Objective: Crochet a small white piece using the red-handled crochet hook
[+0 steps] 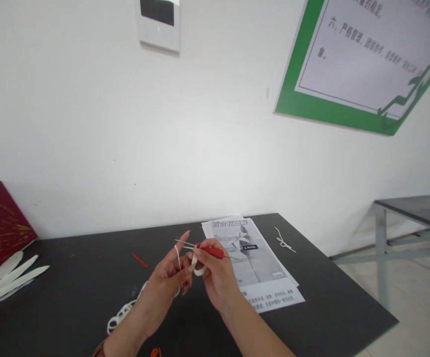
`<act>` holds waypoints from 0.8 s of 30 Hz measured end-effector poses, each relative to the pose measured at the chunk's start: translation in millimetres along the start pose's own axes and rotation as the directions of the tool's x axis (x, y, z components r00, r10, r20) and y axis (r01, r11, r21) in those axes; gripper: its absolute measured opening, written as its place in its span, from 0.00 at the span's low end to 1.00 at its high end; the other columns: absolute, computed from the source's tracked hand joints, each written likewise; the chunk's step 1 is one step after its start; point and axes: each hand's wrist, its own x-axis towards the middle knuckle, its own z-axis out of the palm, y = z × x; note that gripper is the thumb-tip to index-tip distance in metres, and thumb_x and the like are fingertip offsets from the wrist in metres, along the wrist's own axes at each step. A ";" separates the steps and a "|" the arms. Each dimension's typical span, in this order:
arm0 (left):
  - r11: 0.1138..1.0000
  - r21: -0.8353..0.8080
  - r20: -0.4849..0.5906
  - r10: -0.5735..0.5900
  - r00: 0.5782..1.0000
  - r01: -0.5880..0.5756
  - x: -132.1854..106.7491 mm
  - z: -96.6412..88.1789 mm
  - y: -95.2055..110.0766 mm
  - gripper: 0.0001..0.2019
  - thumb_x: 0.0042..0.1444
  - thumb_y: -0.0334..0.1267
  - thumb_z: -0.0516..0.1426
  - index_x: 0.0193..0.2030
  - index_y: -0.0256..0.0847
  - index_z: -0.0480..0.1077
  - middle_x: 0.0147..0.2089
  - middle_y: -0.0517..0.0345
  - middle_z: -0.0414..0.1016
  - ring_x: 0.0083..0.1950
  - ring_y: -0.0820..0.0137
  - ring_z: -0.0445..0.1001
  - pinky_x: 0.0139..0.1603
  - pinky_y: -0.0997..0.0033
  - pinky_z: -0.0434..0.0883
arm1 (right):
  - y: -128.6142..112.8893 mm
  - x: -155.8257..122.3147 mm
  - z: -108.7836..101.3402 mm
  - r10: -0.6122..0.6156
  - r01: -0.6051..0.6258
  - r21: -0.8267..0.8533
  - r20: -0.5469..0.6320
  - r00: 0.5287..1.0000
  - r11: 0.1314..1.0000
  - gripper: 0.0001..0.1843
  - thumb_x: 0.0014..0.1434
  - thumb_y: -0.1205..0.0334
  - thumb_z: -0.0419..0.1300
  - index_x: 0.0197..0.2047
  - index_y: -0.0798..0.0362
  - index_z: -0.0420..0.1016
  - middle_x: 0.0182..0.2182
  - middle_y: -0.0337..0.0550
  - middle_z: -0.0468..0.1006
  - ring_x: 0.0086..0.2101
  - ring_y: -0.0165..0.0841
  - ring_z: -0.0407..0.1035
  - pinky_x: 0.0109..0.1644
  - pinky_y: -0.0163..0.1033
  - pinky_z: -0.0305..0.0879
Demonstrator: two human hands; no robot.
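In the head view, my right hand (217,272) grips a crochet hook by its red handle (215,252), its metal shaft pointing left. My left hand (168,275) pinches a small white crocheted piece (199,270) between thumb and fingers, close to the hook. White yarn (178,258) runs over the raised left index finger and down behind the hand. A second thin rod or wire lies beside the hook's shaft; I cannot make out what it is. Loose loops of white yarn (115,322) lie on the table beside my left forearm.
Printed sheets (270,277) lie on the black table (311,317) at right, with a small tied white string (283,243) past them. A red needle-like piece (139,260) is left of my hands. White petal-shaped pieces (10,277) and a dark red bag (2,223) are far left.
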 end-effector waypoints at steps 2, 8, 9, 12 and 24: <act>1.000 0.011 0.006 -0.002 1.000 0.002 -0.2 0.3 -0.3 0.40 0.55 0.36 0.62 0.70 0.54 0.46 0.28 0.65 0.64 0.25 0.77 0.59 0.25 0.75 0.58 | -1.7 0.2 0.9 0.003 -0.003 -0.005 -0.002 1.000 1.000 0.11 0.44 0.68 0.71 0.28 0.53 0.73 0.22 0.37 0.78 0.25 0.30 0.72 0.27 0.32 0.60; 0.994 0.079 0.127 -0.088 0.988 0.078 1.2 -9.4 8.0 0.45 0.52 0.32 0.63 0.71 0.53 0.42 0.23 0.68 0.62 0.21 0.78 0.59 0.21 0.77 0.54 | -3.4 2.3 0.4 0.004 -0.004 -0.021 -0.030 1.000 1.000 0.13 0.40 0.70 0.73 0.27 0.53 0.74 0.21 0.36 0.78 0.24 0.29 0.72 0.27 0.32 0.61; 0.990 0.096 0.151 -0.121 0.981 0.108 1.4 -11.8 9.8 0.46 0.51 0.32 0.64 0.71 0.54 0.42 0.23 0.68 0.62 0.20 0.78 0.59 0.20 0.77 0.53 | -3.5 2.7 -0.3 -0.002 0.002 -0.019 -0.032 0.999 1.000 0.13 0.39 0.69 0.74 0.27 0.53 0.74 0.20 0.35 0.77 0.23 0.29 0.71 0.27 0.32 0.61; 0.981 0.054 0.199 -0.191 0.961 0.184 1.5 -19.4 14.9 0.42 0.50 0.30 0.64 0.69 0.55 0.50 0.22 0.69 0.61 0.19 0.80 0.55 0.18 0.78 0.49 | -3.6 2.9 -1.7 -0.014 0.013 -0.017 -0.026 1.000 1.000 0.14 0.39 0.69 0.74 0.27 0.53 0.74 0.19 0.33 0.75 0.22 0.28 0.71 0.28 0.33 0.63; 0.967 -0.088 -0.014 -0.242 0.970 0.240 17.1 -67.5 34.2 0.21 0.56 0.42 0.58 0.14 0.39 0.62 0.11 0.71 0.43 0.15 0.79 0.39 0.14 0.76 0.46 | -8.0 -6.5 8.0 0.078 -0.077 -0.039 0.031 0.996 0.996 0.16 0.35 0.67 0.76 0.25 0.53 0.73 0.20 0.34 0.76 0.20 0.28 0.71 0.33 0.38 0.72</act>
